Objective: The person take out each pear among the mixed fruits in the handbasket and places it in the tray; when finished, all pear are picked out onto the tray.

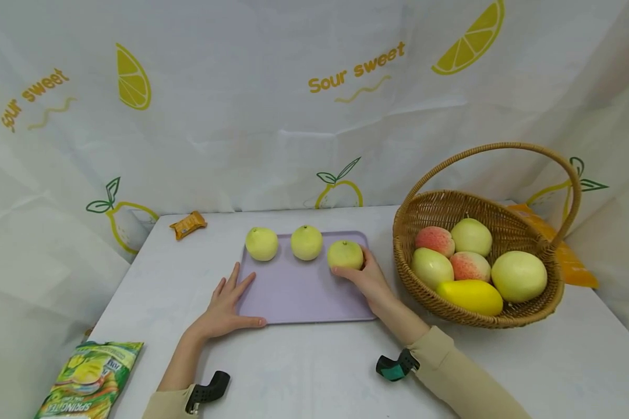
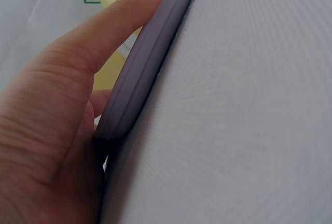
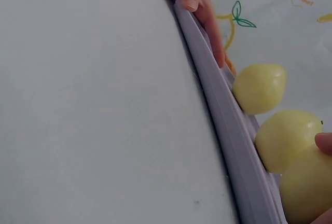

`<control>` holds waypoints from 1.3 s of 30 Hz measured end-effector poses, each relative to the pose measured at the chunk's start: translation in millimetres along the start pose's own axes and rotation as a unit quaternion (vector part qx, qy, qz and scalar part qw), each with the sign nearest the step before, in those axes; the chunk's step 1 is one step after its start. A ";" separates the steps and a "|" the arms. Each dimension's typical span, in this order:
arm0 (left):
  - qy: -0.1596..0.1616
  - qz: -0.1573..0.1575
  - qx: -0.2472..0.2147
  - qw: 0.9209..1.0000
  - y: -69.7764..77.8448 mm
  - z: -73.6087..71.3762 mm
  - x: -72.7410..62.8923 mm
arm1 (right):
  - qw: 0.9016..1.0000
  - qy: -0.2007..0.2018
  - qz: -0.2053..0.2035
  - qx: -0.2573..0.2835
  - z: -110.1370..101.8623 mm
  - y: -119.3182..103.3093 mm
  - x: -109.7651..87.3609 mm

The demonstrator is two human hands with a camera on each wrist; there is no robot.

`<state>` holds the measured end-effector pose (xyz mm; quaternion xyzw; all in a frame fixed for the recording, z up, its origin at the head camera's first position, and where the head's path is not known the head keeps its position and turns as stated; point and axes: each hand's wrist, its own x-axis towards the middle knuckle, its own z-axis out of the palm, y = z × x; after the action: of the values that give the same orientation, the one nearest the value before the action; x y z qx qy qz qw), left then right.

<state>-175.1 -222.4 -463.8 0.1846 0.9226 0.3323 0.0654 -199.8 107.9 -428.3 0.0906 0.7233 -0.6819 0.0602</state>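
Note:
Three pale green apples stand in a row along the back of a lilac tray (image 1: 299, 297): a left apple (image 1: 262, 244), a middle apple (image 1: 306, 242) and a right apple (image 1: 345, 255). My right hand (image 1: 369, 282) holds the right apple from its right side, thumb at the front and fingers mostly hidden behind. At the tray's left front corner, my left hand (image 1: 225, 308) rests with fingers spread, the thumb touching the front rim. The left wrist view shows this thumb (image 2: 119, 19) straight on the rim. All three apples also show in the right wrist view, the held one (image 3: 306, 187) nearest.
Right of the tray, a wicker basket (image 1: 482, 320) with a tall handle holds several fruits, among them peaches (image 1: 435, 240) and a yellow mango-like fruit (image 1: 472, 297). Behind it lies an orange packet (image 1: 576, 262). An orange wrapped snack (image 1: 188, 225) and a green bag (image 1: 91, 381) lie left.

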 end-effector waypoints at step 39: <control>-0.003 -0.015 -0.006 1.000 1.3 0.1 -0.1 | 0.996 0.055 -0.045 -0.053 7.5 2.7 37.3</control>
<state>-174.6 -221.5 -463.1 0.1712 0.9232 0.3361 0.0739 -236.0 102.4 -439.3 0.0919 0.7640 -0.6386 -0.0058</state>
